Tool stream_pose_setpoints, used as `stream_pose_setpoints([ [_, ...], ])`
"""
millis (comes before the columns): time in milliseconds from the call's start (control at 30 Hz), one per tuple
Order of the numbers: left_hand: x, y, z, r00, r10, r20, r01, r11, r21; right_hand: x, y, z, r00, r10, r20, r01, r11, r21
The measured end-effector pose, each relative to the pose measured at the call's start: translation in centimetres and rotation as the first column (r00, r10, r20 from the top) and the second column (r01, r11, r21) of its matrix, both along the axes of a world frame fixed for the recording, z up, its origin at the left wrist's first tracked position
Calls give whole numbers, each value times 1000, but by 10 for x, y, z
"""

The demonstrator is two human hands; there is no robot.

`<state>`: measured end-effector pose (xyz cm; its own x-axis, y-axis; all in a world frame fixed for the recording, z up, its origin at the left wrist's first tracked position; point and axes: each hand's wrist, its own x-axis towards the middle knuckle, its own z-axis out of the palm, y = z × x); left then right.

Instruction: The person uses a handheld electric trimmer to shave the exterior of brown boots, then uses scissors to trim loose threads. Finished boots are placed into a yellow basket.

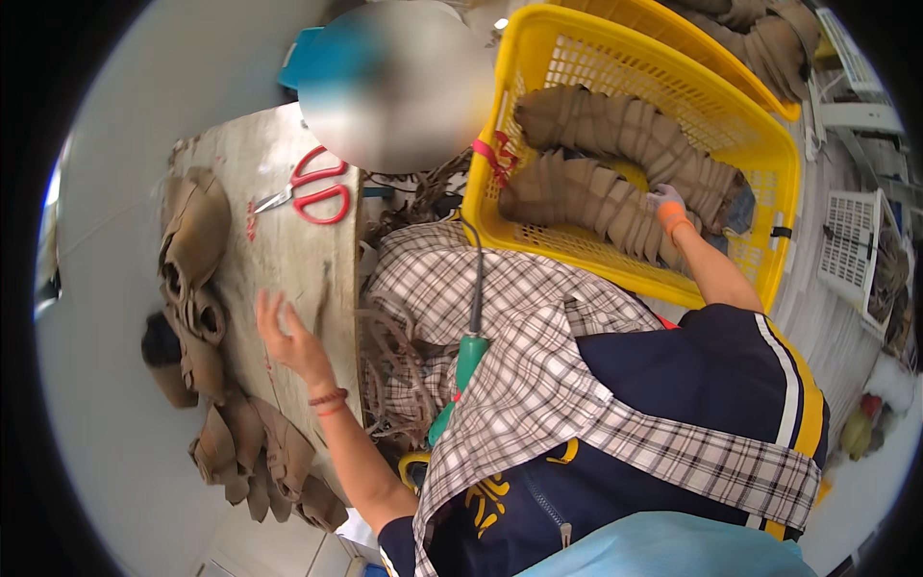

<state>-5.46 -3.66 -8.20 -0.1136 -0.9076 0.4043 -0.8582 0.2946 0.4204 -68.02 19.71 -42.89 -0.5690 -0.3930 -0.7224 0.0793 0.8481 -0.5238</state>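
head view: the right hand (670, 210), in an orange-and-grey glove, reaches into the yellow basket (781, 183) at about two o'clock and rests on a stack (586, 197) of folded brown pieces. its fingers curl onto the stack's end, but whether they pinch a piece or only press on it cannot be told. a second stack (625, 130) lies just beside it, toward twelve o'clock, in the same basket. another yellow basket (711, 48) with more brown pieces sits behind, at one o'clock.

the left hand (288, 337) is bare, with red cords at the wrist; it hovers open at nine o'clock, fingers spread, holding nothing, over the worn table (288, 221). red scissors (312, 188) lie on the table at eleven o'clock, apart from the hand. loose brown pieces (197, 288) are heaped along the table's far edge from nine to seven o'clock. a tangle of thin brown trimmings (394, 356) hangs between the table and the checked apron (538, 365), where a green-handled tool (468, 361) with a cord lies.

as a judgement, the work looks partway: two stacks are already in the basket, while a good heap of pieces still waits on the table.
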Motion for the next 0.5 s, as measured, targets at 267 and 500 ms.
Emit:
stream_pose_setpoints([
  [267, -99, 65, -14, 950, -300, -92, 312, 930, 194, 21, 72, -36, 790, -191, -583, 506, 739, 444],
  [500, -108, 78, -21, 939, -142, -313, 229, 938, 259, -4, 110, -33, 845, -528, -84, 500, 725, 474],
])
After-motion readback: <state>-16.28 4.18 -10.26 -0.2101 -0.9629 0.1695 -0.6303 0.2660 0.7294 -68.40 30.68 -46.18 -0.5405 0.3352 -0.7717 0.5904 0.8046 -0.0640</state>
